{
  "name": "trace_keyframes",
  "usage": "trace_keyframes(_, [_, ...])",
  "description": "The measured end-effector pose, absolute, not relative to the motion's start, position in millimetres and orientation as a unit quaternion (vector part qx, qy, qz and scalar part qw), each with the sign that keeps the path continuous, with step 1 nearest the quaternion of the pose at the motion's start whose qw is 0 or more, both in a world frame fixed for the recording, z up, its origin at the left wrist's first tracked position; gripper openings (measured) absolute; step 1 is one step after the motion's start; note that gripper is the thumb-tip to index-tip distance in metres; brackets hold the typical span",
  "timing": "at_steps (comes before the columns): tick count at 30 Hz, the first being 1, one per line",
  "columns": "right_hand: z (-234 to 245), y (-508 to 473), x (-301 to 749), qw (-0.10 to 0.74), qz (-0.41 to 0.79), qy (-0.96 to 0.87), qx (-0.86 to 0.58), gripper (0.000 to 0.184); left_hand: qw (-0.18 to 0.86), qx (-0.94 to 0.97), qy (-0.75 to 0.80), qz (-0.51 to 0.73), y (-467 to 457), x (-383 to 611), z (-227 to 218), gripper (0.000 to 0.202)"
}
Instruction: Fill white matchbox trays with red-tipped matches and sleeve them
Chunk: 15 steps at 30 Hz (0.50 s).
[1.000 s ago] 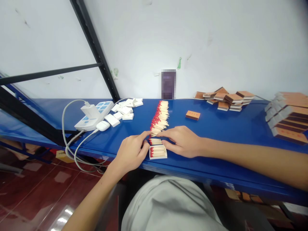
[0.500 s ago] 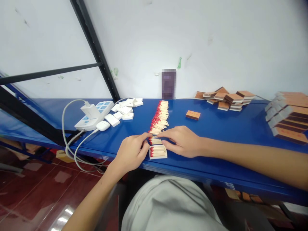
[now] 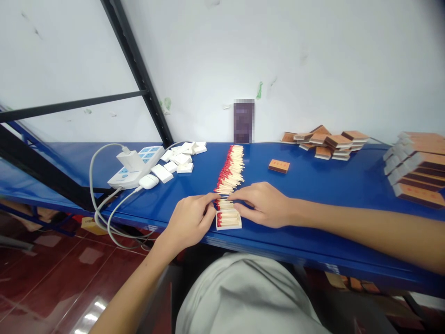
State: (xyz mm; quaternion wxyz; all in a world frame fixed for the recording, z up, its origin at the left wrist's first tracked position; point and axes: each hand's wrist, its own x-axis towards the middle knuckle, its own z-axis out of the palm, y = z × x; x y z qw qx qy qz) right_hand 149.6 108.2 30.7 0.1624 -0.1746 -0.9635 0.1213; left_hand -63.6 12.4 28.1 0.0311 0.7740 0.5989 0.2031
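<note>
A small bunch of matches [image 3: 225, 204] with red heads to the left lies between my two hands, just behind an open white matchbox tray [image 3: 229, 228]. My left hand [image 3: 191, 220] has its thumb and index finger curled at the red-head end. At the plain wooden ends, my right hand [image 3: 261, 204] holds its index finger and thumb against the bunch. More matches [image 3: 228, 218] fill the tray, side by side. A long row of loose matches [image 3: 231, 171] stretches from beyond my fingertips toward the wall.
White trays [image 3: 181, 159] lie piled at left, beside a power strip [image 3: 139, 167] with cables. One orange matchbox [image 3: 279, 166] lies right of the row. Matchbox sleeves [image 3: 327, 140] are heaped behind it, with stacked ones [image 3: 417, 169] at far right. A black shelf post [image 3: 139, 69] rises at left.
The bunch between my hands has shifted slightly toward the tray, narrowing the gap between them. My fingertips have moved a little with it; the arms are almost still.
</note>
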Motion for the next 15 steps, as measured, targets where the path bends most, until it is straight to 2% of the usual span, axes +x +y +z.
trace_keyframes(15, [30.9,107.4,149.0,0.161,0.114,-0.963,-0.184,0.031,0.036,0.770,0.606,0.195,12.2,-63.6,28.5,0.039])
